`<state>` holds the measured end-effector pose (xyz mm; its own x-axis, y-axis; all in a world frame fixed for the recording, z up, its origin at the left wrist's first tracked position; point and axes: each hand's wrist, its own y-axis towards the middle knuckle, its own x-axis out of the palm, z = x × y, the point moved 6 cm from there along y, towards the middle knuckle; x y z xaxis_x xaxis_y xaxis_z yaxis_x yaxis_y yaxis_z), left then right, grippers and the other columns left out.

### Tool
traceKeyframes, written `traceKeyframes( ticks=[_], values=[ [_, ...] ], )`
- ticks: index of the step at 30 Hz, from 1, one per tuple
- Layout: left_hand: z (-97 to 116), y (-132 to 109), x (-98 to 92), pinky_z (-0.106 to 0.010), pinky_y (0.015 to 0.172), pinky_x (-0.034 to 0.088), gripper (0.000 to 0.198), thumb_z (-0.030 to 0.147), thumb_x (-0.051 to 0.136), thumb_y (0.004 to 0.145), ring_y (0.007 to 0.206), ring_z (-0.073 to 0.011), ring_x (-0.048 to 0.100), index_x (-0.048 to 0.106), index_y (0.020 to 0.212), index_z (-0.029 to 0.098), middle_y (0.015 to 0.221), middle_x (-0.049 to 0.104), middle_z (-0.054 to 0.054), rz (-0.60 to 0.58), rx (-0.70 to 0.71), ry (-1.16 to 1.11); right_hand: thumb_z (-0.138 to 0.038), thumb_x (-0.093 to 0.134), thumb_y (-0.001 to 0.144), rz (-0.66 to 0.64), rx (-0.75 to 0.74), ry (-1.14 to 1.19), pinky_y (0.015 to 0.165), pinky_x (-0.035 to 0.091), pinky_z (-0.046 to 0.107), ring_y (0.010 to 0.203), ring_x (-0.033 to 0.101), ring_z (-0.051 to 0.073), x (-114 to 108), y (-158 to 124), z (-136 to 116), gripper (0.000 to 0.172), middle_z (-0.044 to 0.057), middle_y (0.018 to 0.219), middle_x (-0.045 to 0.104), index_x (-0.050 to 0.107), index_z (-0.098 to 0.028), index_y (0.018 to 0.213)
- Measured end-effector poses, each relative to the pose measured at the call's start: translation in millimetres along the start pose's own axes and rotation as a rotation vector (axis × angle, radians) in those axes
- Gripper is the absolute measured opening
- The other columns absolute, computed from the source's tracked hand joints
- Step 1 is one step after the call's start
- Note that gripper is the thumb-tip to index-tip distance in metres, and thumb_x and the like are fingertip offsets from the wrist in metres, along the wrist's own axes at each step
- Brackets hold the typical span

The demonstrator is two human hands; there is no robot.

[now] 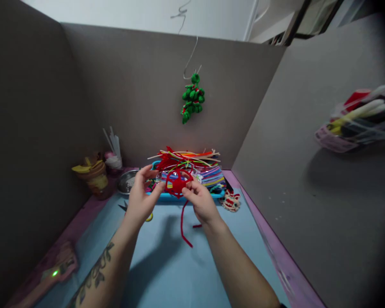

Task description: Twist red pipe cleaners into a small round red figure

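Above the mat, my right hand (201,200) pinches a red round openwork piece (179,183) between thumb and fingers. It looks bent from fuzzy pipe cleaners, with a solid middle and looped spokes around it. One long red strand (182,224) dangles from it toward the mat. To the left of the piece is my left hand (145,192), thumb and fingers apart, with a gap between them and no clear hold on anything. Scissors with yellow handles (149,217) lie partly hidden behind my left wrist.
A blue tray (170,197) full of coloured pipe cleaners stands behind my hands. A metal bowl (125,183) and a pot (95,177) are at left, beside a pink glue gun (59,267) nearer. Right of the tray sits a red-and-cream piece (231,201). A green ornament (193,98) hangs behind.
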<state>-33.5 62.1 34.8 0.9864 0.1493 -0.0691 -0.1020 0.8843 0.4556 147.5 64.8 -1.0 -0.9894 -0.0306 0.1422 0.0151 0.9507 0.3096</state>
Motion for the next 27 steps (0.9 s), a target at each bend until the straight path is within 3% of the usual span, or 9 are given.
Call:
traceKeyframes(
  ticks=[2, 5, 8, 12, 19, 27],
  values=[
    [-6, 0, 1.5, -0.031, 0.079, 0.049, 0.042, 0.034, 0.072, 0.073, 0.093, -0.0189, 0.061, 0.055, 0.108, 0.02, 0.099, 0.063, -0.006, 0.06, -0.077, -0.088, -0.045, 0.075, 0.066, 0.079, 0.06, 0.17, 0.092, 0.044, 0.037, 0.1, 0.06, 0.022, -1, 1, 8, 0.03, 0.005, 0.1, 0.067, 0.059, -0.02, 0.073],
    [-10, -8, 16.6, -0.026, 0.069, 0.047, 0.028, 0.036, 0.073, 0.071, 0.073, -0.0143, 0.059, 0.058, 0.087, 0.018, 0.079, 0.061, 0.0, 0.009, -0.164, -0.185, -0.042, 0.079, 0.062, 0.148, 0.087, 0.305, 0.086, 0.046, 0.034, 0.083, 0.06, 0.017, 1, 0, 11, 0.031, 0.001, 0.087, 0.067, 0.061, -0.021, 0.076],
    [-1, -19, 25.0, -0.025, 0.067, 0.044, 0.02, 0.033, 0.072, 0.074, 0.068, -0.0134, 0.056, 0.058, 0.076, 0.019, 0.072, 0.06, 0.001, 0.034, -0.074, -0.039, -0.041, 0.078, 0.063, 0.185, 0.088, 0.343, 0.084, 0.047, 0.033, 0.078, 0.06, 0.016, 2, -2, 9, 0.03, 0.0, 0.083, 0.067, 0.062, -0.021, 0.078],
    [6, -29, 33.4, -0.024, 0.063, 0.043, 0.022, 0.027, 0.072, 0.075, 0.068, -0.0128, 0.058, 0.058, 0.09, 0.02, 0.086, 0.066, -0.002, 0.028, 0.014, 0.08, -0.039, 0.078, 0.062, 0.192, 0.108, 0.369, 0.084, 0.046, 0.032, 0.079, 0.059, 0.015, 7, -5, 8, 0.029, 0.0, 0.082, 0.066, 0.062, -0.021, 0.079],
    [-2, -28, 33.0, -0.025, 0.067, 0.045, 0.028, 0.024, 0.068, 0.078, 0.075, -0.0158, 0.066, 0.049, 0.098, 0.023, 0.08, 0.068, 0.0, -0.03, 0.064, 0.168, -0.038, 0.075, 0.065, 0.189, 0.067, 0.257, 0.075, 0.046, 0.028, 0.073, 0.053, 0.013, 9, -5, 7, 0.025, -0.001, 0.081, 0.058, 0.06, -0.02, 0.074],
    [-4, -23, 34.3, -0.025, 0.066, 0.046, 0.033, 0.026, 0.072, 0.074, 0.077, -0.0174, 0.069, 0.051, 0.099, 0.023, 0.08, 0.069, 0.0, -0.08, -0.027, 0.104, -0.041, 0.071, 0.069, 0.164, 0.069, 0.161, 0.068, 0.044, 0.026, 0.07, 0.052, 0.013, 6, -4, 9, 0.025, -0.001, 0.075, 0.058, 0.06, -0.02, 0.077]
  ],
)
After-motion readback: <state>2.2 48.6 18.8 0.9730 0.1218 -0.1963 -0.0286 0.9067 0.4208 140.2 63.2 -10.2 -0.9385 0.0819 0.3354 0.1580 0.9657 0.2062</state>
